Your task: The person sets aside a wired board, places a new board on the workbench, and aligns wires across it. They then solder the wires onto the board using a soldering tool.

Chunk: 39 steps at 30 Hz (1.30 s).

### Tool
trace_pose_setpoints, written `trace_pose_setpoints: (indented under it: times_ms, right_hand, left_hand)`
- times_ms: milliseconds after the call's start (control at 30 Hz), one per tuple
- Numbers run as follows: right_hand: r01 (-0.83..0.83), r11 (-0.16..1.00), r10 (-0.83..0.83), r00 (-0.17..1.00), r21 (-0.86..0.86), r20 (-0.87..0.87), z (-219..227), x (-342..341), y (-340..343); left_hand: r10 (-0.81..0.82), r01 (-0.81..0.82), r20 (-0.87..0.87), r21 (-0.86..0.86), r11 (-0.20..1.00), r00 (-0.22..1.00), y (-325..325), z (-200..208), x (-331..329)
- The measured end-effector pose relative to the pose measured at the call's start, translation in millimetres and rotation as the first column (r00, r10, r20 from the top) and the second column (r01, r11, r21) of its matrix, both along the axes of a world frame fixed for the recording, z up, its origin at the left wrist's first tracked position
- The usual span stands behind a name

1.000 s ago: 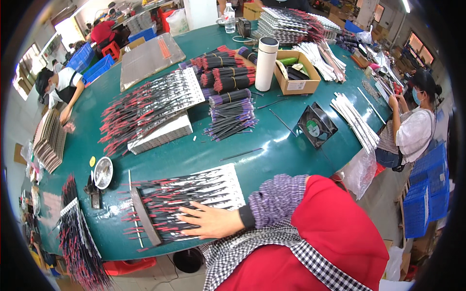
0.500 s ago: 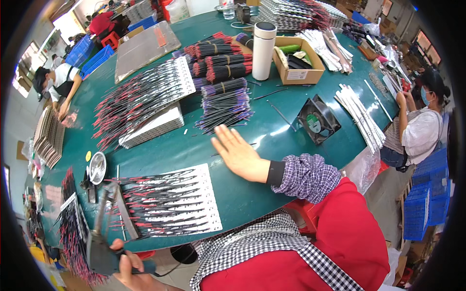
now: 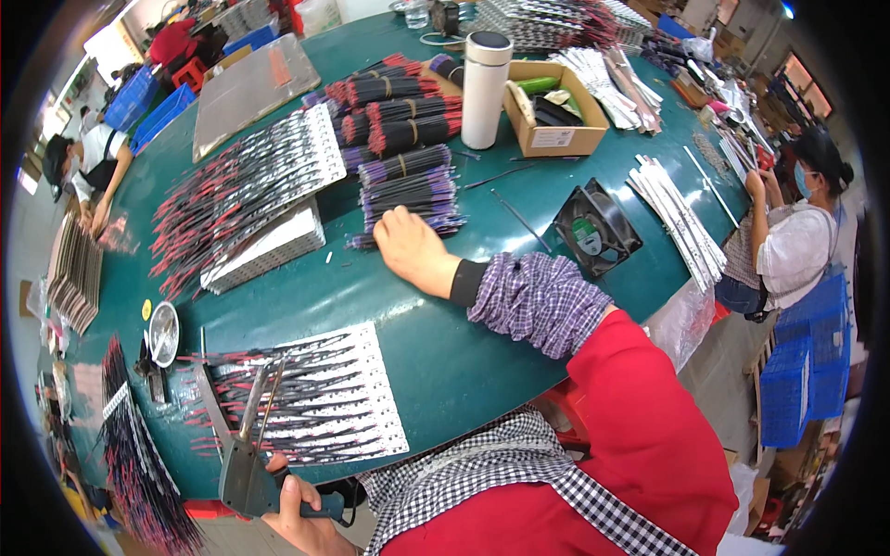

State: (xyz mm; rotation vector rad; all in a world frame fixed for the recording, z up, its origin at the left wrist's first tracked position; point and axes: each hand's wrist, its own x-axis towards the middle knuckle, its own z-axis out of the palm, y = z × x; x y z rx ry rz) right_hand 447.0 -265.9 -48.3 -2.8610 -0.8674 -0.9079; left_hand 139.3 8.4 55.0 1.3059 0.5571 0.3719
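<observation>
My left hand (image 3: 304,511) is closed around the handle of a dark, corded, pistol-shaped tool (image 3: 246,477), which has two metal prongs at its front. The prongs reach over a white strip board (image 3: 366,398) with rows of black and red wires (image 3: 278,408) lying on the table. My right hand (image 3: 413,248), its fingers curled down, is at the near edge of a pile of black wires with purple ends (image 3: 408,190). Whatever is between those fingertips is hidden from view.
Stacked wired boards (image 3: 269,181) lie behind on the green table (image 3: 473,361). A white flask (image 3: 487,90), a cardboard box (image 3: 556,139) and a black fan (image 3: 598,227) stand beyond my right hand. Co-workers sit left and right. A metal bowl (image 3: 164,334) is at left.
My right hand has moved left to the pile's near edge, and its spread fingers have curled. The pistol-shaped tool has shifted right, its prongs now over the board's wires. The whole view has shifted slightly.
</observation>
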Motion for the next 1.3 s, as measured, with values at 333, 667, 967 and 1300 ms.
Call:
trace_pose_setpoints:
  times_ms: [333,667,967,1300]
  right_hand:
    - [-0.122,0.927,0.158,0.985,0.356,-0.075,31.5,1.2,-9.8]
    - [-0.191,0.715,0.317,0.946,0.672,-0.069,74.7,-10.6,-25.0]
    - [0.105,0.240,0.570,0.789,0.965,-0.228,51.8,-74.7,-18.7]
    - [-0.398,0.810,0.522,0.824,0.431,-0.220,54.2,-79.2,-4.2]
  left_hand:
    - [0.118,-0.116,0.031,-0.060,0.991,0.993,-26.8,7.5,10.9]
    - [0.138,-0.135,0.027,-0.081,0.988,0.990,-39.1,12.6,19.1]
    - [0.090,-0.084,0.035,-0.140,0.987,0.995,-38.7,7.2,21.8]
    - [0.092,-0.090,0.003,-0.178,0.980,0.996,-42.8,-3.4,23.9]
